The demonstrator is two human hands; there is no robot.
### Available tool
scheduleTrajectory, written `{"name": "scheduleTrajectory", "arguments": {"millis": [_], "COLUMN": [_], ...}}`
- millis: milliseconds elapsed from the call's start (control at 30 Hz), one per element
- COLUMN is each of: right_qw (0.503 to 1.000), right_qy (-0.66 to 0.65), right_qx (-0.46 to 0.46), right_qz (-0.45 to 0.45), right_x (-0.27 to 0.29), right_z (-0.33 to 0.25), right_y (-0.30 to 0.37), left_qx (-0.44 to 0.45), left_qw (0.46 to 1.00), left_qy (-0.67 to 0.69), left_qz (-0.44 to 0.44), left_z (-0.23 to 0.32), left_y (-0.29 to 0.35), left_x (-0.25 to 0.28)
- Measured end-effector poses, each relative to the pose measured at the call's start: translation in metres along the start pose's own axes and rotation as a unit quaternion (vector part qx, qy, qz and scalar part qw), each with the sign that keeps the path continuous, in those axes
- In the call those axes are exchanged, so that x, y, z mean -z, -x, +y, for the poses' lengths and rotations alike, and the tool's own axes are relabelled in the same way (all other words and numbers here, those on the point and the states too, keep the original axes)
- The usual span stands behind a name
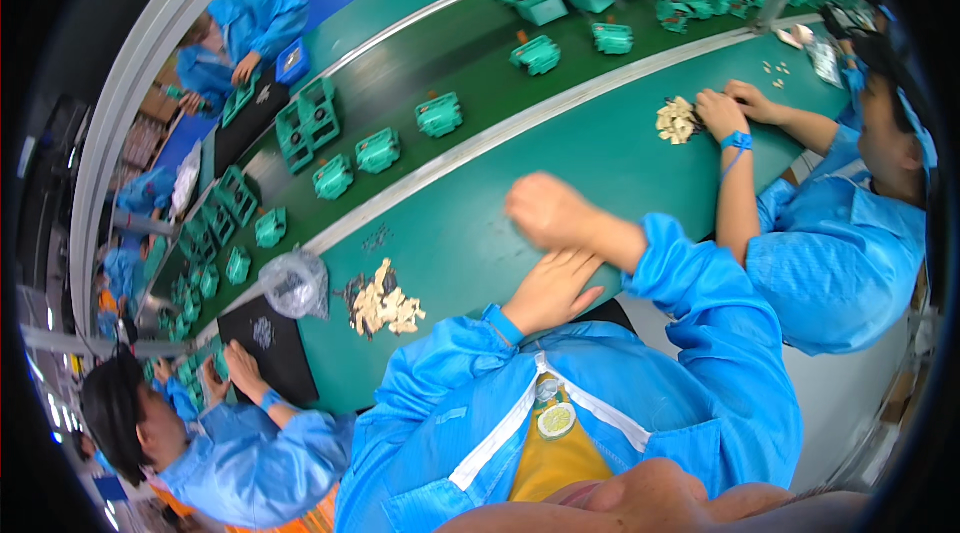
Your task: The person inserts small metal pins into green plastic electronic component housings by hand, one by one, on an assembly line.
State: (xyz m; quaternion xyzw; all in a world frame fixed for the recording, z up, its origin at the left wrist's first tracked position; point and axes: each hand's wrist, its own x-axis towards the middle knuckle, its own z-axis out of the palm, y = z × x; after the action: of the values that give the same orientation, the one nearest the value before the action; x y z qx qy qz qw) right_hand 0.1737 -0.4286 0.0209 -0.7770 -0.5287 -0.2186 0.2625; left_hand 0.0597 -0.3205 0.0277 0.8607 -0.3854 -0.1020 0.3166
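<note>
Beside the table's near edge, my left hand [553,290] lies with its fingers stretched out and nothing in it. Its fingertips are close to my right forearm; whether they touch it I cannot tell. My right hand [545,213] hovers over the green tabletop [450,233], rounded and blurred by motion, its fingers hidden. Left of my hands is a heap of cream-coloured small pieces [385,303] mixed with dark ones. Small dark bits [376,237] are scattered beyond that heap. A clear plastic bag [296,283] stands to its left.
Beyond a pale rail, the green conveyor belt [400,183] carries several green plastic housings [438,114]. A co-worker's hands [722,115] on the right are by another cream heap [677,121]. At left, a co-worker's hand [241,368] is near a black mat [285,353].
</note>
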Motion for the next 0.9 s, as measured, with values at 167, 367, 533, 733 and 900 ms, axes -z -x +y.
{"name": "scheduleTrajectory", "arguments": {"millis": [167, 367, 533, 733, 900], "right_qw": [0.97, 0.955, 0.953, 0.948, 0.942], "right_qy": [0.055, 0.088, 0.026, -0.005, -0.006], "right_qx": [-0.164, -0.231, -0.268, -0.293, -0.31], "right_qz": [0.171, 0.166, 0.141, 0.121, 0.128], "right_x": [0.018, 0.023, 0.017, 0.015, 0.022], "right_z": [0.042, 0.06, 0.058, 0.052, 0.051], "right_y": [0.006, 0.018, 0.016, 0.018, 0.025], "left_qx": [-0.001, 0.06, 0.187, 0.376, 0.44], "left_qw": [0.995, 0.981, 0.931, 0.83, 0.733], "left_qy": [0.006, 0.093, 0.081, -0.094, -0.231], "left_qz": [0.1, 0.162, 0.303, 0.401, 0.464], "left_z": [0.005, 0.004, 0.014, 0.01, -0.036], "left_y": [0.013, 0.072, 0.144, 0.217, 0.235], "left_x": [0.01, 0.033, 0.071, 0.113, 0.167]}}
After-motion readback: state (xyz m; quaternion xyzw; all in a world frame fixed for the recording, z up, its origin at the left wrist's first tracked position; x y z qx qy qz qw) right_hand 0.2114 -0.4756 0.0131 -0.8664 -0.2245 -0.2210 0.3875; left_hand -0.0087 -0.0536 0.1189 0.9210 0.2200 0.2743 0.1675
